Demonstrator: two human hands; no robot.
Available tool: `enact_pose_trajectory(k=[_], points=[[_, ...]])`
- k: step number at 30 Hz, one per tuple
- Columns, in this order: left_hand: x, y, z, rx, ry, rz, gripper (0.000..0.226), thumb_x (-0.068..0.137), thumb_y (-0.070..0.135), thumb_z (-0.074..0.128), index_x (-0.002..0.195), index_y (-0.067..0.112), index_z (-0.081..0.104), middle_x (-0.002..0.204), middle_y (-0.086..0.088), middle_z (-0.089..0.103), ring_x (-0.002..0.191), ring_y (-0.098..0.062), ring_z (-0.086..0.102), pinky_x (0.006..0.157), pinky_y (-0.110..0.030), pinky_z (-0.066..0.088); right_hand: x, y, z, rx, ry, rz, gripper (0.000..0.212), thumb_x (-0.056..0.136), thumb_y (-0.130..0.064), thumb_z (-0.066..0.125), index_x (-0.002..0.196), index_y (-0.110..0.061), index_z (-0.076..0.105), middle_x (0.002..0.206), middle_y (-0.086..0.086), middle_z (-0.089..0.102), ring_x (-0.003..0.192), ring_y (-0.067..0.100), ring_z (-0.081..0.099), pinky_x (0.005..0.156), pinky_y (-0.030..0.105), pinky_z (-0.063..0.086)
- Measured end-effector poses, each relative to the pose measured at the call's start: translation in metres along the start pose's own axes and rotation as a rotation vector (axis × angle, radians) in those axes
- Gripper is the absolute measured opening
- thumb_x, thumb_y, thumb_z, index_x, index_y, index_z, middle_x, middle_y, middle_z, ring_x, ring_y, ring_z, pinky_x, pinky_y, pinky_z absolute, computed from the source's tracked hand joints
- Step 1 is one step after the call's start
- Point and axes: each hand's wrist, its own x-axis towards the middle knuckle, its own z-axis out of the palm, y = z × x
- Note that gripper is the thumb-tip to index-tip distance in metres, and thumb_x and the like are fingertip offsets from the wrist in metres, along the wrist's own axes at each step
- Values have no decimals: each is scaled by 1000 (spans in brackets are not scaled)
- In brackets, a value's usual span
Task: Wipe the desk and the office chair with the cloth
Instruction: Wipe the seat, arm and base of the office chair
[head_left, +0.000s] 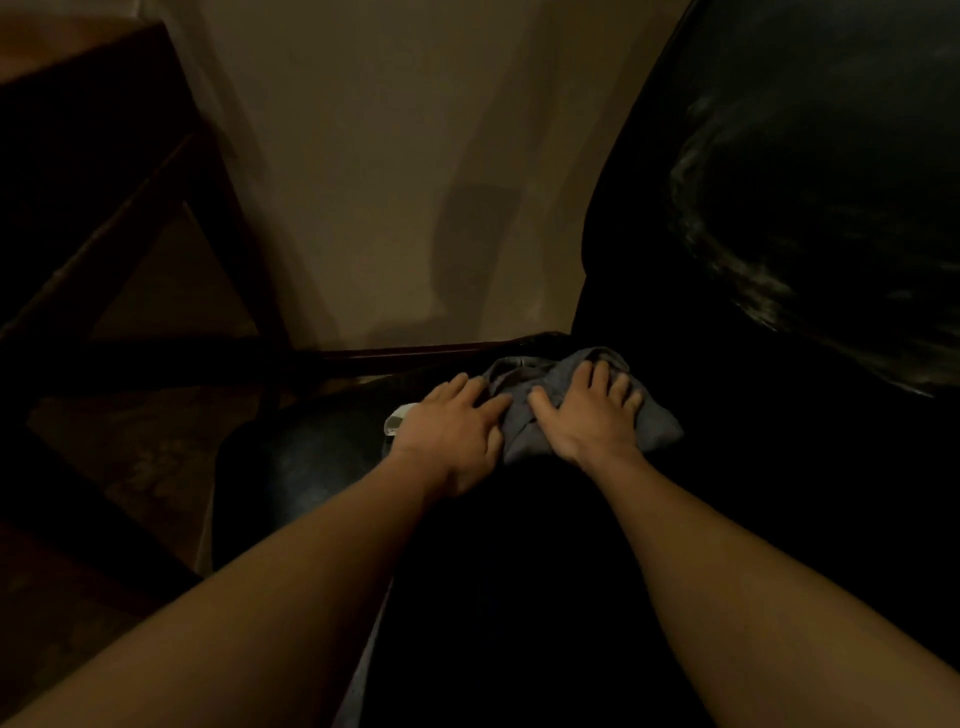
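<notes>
A grey cloth (524, 382) lies bunched on the dark seat of the office chair (311, 457), near the seat's far edge. My left hand (452, 431) lies flat with straight fingers on the cloth's left part. My right hand (592, 410) presses flat on the cloth's right part, fingers spread. The chair's black backrest (805, 182) rises at the right, shiny and scuffed. A small white tag (397, 418) shows beside my left hand. The scene is very dim.
A dark wooden desk frame with legs and crossbars (130, 208) stands at the left. A pale wall (389, 156) lies straight ahead, with a dark skirting strip (405, 353) at its base. The floor at the left is brownish.
</notes>
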Motion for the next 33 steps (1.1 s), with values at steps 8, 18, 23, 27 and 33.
enact_pose_trajectory(k=[8,18,23,27,33], points=[[28,-13,-6,123,-44,-126,53,107,39,20,158,27,17,166,-2,13,154,-27,-2,123,-50,-1,35,-27,0,-3,16,2,91,90,-70,31,154,-6,20,161,17,19,146,45,14,118,58,10],[25,-15,10,86,41,-220,51,106,39,23,154,22,23,164,-3,17,153,-30,0,121,-57,2,51,-30,-6,-51,-48,-314,84,95,-61,30,157,-6,14,165,14,10,148,42,9,122,51,7],[22,-24,8,9,18,-205,52,106,37,21,155,19,19,165,-4,13,153,-29,-5,121,-56,-4,58,-52,-13,-1,-112,-392,66,94,-52,36,148,-14,32,162,7,23,149,33,11,122,50,7],[17,-28,7,-11,9,-224,53,107,38,20,156,20,17,165,-4,13,153,-28,-3,121,-54,-4,53,-77,-18,48,-202,-461,39,95,-40,39,127,-19,47,149,6,42,145,28,23,120,53,9],[-5,-37,-1,56,-18,-230,54,107,39,18,158,21,13,167,-2,9,154,-25,0,123,-51,-3,21,-97,-22,118,-265,-495,49,97,-28,39,145,-22,42,157,5,36,148,24,21,121,50,5]])
